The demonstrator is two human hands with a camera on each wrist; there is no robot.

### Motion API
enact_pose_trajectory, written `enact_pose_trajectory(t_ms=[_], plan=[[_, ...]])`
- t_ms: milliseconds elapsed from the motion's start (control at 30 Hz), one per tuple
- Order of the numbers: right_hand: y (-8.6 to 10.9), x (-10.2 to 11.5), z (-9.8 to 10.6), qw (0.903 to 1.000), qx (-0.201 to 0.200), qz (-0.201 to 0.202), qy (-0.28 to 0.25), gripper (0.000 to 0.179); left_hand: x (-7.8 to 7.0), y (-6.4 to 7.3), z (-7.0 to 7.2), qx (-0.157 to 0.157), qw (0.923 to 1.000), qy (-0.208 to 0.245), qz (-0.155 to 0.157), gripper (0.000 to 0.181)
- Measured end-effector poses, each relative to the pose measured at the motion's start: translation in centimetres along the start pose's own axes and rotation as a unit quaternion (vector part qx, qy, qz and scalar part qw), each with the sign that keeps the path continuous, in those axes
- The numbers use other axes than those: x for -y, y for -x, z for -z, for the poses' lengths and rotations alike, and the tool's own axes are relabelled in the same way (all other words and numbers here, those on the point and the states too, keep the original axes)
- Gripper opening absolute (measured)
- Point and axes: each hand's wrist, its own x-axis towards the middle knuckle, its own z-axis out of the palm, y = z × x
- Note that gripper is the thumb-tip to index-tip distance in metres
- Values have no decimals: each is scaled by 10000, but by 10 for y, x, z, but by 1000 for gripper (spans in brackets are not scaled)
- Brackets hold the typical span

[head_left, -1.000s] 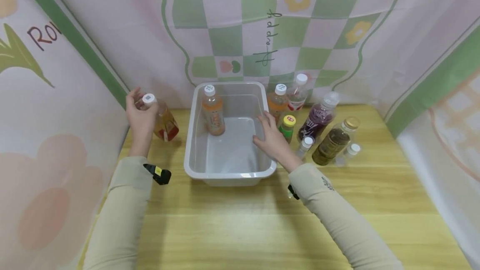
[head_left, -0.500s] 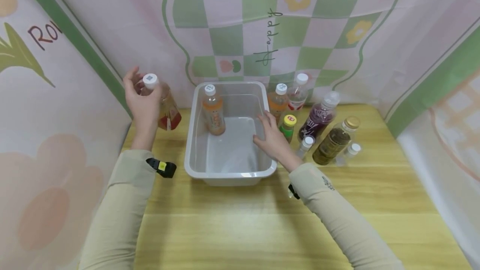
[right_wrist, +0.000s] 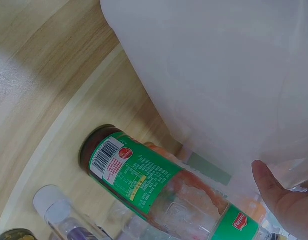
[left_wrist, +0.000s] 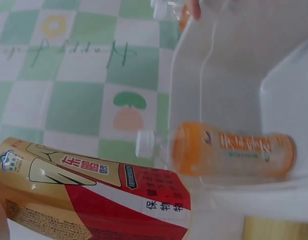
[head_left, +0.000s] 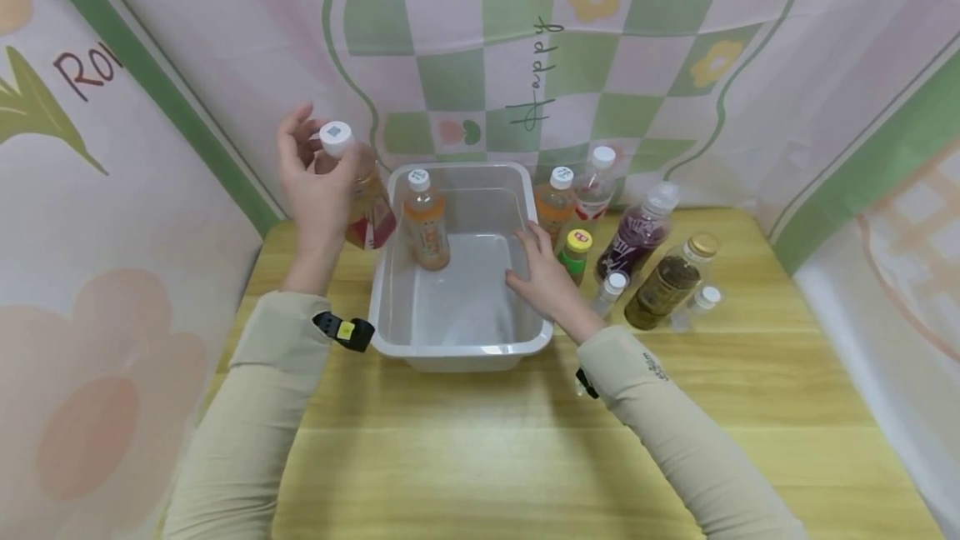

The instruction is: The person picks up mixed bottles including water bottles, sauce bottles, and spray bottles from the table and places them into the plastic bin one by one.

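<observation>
My left hand (head_left: 318,194) holds a bottle (head_left: 369,202) with a white cap round its upper part. The bottle's label (left_wrist: 109,192) is gold and red, and its base overlaps the left rim of a grey-white plastic tub (head_left: 381,307). Inside the tub, an orange-labelled drink bottle (head_left: 427,232) stands near the left wall. Over the tub's right rim, my right hand (head_left: 543,277) rests with its fingers spread, no bottle in it. Just right of this hand is a small bottle (head_left: 576,252) with a yellow cap and a green label (right_wrist: 136,172).
Right of the tub stand another orange-labelled bottle (head_left: 555,207), a clear bottle (head_left: 596,190), a purple-drink bottle (head_left: 636,236), a gold-capped bottle (head_left: 671,286) and small white-capped bottles, one (head_left: 705,300) far right. A patterned curtain (head_left: 450,73) hangs behind the wooden table (head_left: 480,448).
My left hand has lifted the gold-and-red-labelled bottle from the table's left side and carried it up and right, toward the tub. The right hand and the tub have stayed put.
</observation>
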Motion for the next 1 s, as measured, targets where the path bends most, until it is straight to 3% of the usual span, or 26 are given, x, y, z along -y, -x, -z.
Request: enact_pose_trajectory(t_ms=[267, 533, 733, 1000], plan=[[1, 1, -1, 9999, -57, 62, -55, 74, 3, 4, -14, 561, 9982, -75, 182, 61], [1, 1, -2, 9998, -141, 164, 13, 73, 15, 13, -23, 1166, 9919, -486, 87, 60], [0, 0, -2, 9997, -164, 175, 27, 72, 28, 21, -28, 1719, 9799, -883, 491, 62], [1, 1, -1, 9997, -162, 177, 9, 72, 47, 27, -30, 2358, 9623, -1182, 668, 62]])
